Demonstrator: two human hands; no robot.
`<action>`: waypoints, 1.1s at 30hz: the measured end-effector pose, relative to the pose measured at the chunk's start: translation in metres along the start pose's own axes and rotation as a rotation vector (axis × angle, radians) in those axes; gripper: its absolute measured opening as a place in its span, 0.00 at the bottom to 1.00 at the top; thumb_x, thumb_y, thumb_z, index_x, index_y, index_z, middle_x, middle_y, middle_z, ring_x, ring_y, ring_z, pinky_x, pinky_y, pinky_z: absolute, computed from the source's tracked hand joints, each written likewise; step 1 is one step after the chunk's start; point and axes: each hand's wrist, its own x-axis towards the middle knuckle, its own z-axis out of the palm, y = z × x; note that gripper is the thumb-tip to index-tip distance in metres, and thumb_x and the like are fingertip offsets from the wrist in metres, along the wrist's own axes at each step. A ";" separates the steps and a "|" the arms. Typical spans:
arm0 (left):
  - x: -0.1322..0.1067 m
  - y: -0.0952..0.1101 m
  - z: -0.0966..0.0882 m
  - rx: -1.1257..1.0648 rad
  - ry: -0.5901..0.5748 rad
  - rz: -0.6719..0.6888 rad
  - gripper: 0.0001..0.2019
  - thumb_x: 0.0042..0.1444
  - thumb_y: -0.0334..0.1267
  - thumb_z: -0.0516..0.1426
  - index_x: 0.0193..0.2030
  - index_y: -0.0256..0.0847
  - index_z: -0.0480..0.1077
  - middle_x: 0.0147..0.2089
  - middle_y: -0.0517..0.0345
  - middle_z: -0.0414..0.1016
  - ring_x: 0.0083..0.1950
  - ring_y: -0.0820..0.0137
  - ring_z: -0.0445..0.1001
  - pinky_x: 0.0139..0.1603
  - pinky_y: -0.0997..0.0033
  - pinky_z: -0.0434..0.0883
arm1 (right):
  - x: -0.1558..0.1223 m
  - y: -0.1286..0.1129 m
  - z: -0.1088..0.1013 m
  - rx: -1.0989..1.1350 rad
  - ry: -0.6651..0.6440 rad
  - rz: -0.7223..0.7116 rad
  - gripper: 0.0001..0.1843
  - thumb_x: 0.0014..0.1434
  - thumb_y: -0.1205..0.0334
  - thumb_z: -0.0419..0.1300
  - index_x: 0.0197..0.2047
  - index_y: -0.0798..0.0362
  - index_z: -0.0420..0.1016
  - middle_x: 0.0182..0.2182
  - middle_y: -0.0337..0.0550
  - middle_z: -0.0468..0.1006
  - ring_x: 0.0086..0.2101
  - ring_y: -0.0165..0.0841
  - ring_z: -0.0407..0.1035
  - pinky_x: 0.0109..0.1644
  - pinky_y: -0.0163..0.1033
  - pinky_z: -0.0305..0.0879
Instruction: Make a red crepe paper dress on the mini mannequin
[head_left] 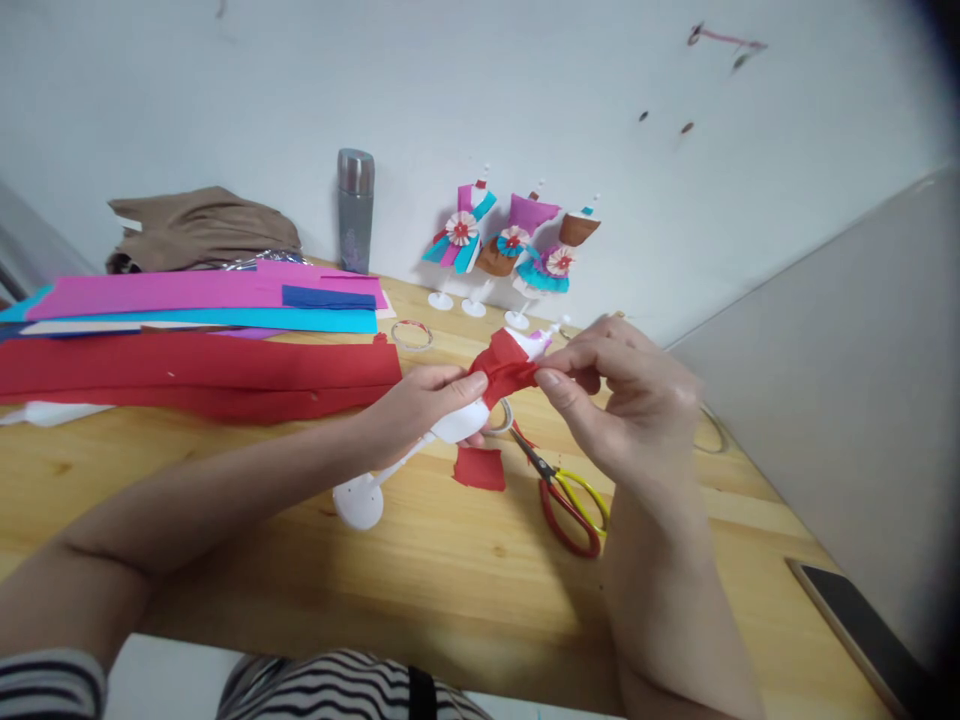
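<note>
My left hand (424,400) is closed round the body of a small white mannequin stand (360,500), held tilted with its round base toward me just above the wooden table (420,580). A piece of red crepe paper (504,368) is wrapped about the mannequin's torso. My right hand (622,395) pinches that red paper with thumb and fingers at the torso's right side. A small red paper scrap (480,467) lies on the table below my hands, and red-and-yellow-handled scissors (568,495) lie just right of it.
Long strips of red (195,375), blue and pink (187,292) paper lie at the left. Three dressed mannequin stands (510,255), a grey flask (355,210) and brown cloth (199,228) stand by the wall. Tape rings (412,335) lie nearby. A phone (862,630) sits at right.
</note>
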 end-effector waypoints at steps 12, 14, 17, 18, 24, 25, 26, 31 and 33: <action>-0.001 0.001 0.003 0.008 -0.019 -0.020 0.15 0.62 0.47 0.57 0.34 0.35 0.71 0.28 0.55 0.75 0.30 0.71 0.73 0.37 0.70 0.69 | -0.001 -0.004 0.004 -0.092 0.025 -0.073 0.08 0.58 0.68 0.65 0.30 0.45 0.73 0.25 0.40 0.71 0.25 0.34 0.61 0.26 0.42 0.57; -0.002 0.001 0.003 0.011 -0.026 -0.006 0.16 0.61 0.48 0.57 0.34 0.35 0.71 0.28 0.55 0.75 0.30 0.71 0.73 0.37 0.70 0.69 | -0.001 -0.005 0.003 -0.110 0.024 -0.075 0.08 0.57 0.68 0.65 0.31 0.45 0.73 0.25 0.40 0.71 0.25 0.34 0.61 0.26 0.42 0.58; -0.002 0.000 0.004 0.011 -0.027 -0.001 0.16 0.61 0.48 0.57 0.35 0.34 0.71 0.29 0.55 0.75 0.31 0.70 0.73 0.38 0.69 0.69 | -0.001 -0.006 0.003 -0.106 0.025 -0.096 0.09 0.57 0.70 0.65 0.31 0.46 0.73 0.25 0.39 0.70 0.25 0.33 0.61 0.26 0.41 0.58; -0.002 0.000 0.004 0.011 -0.030 -0.004 0.16 0.61 0.49 0.57 0.35 0.34 0.71 0.29 0.55 0.75 0.31 0.70 0.74 0.38 0.69 0.69 | 0.000 -0.006 0.003 -0.096 0.025 -0.107 0.09 0.56 0.70 0.65 0.31 0.46 0.73 0.24 0.38 0.69 0.25 0.32 0.61 0.26 0.40 0.58; -0.002 -0.002 0.005 0.010 -0.015 -0.016 0.16 0.61 0.49 0.58 0.35 0.35 0.71 0.29 0.55 0.75 0.30 0.70 0.74 0.38 0.69 0.69 | -0.001 -0.004 0.003 -0.102 0.027 -0.109 0.08 0.56 0.71 0.65 0.32 0.47 0.75 0.25 0.37 0.68 0.26 0.32 0.62 0.27 0.40 0.58; -0.002 -0.003 0.005 0.009 -0.010 -0.017 0.16 0.60 0.49 0.58 0.35 0.35 0.71 0.29 0.55 0.75 0.30 0.70 0.74 0.38 0.69 0.69 | -0.001 -0.005 0.003 -0.100 0.031 -0.100 0.08 0.56 0.71 0.65 0.32 0.46 0.75 0.25 0.37 0.68 0.26 0.32 0.62 0.27 0.40 0.58; -0.002 -0.003 0.006 0.011 -0.008 -0.015 0.16 0.60 0.49 0.58 0.35 0.35 0.71 0.29 0.55 0.75 0.31 0.70 0.74 0.38 0.69 0.69 | -0.002 -0.005 0.003 -0.095 0.034 -0.087 0.08 0.57 0.70 0.65 0.32 0.46 0.75 0.25 0.37 0.68 0.26 0.32 0.62 0.27 0.40 0.58; -0.002 -0.004 0.006 0.063 -0.023 0.002 0.16 0.61 0.49 0.57 0.35 0.36 0.71 0.28 0.55 0.76 0.32 0.70 0.74 0.38 0.68 0.68 | -0.001 -0.009 0.004 -0.116 0.043 -0.022 0.09 0.59 0.70 0.64 0.33 0.43 0.75 0.27 0.39 0.69 0.27 0.33 0.63 0.27 0.41 0.60; -0.001 -0.004 0.005 0.067 -0.028 0.002 0.17 0.61 0.50 0.57 0.35 0.36 0.71 0.28 0.55 0.76 0.32 0.69 0.74 0.39 0.68 0.69 | 0.000 -0.009 0.004 -0.118 0.061 -0.042 0.09 0.58 0.70 0.64 0.34 0.44 0.75 0.27 0.39 0.69 0.27 0.33 0.63 0.27 0.41 0.60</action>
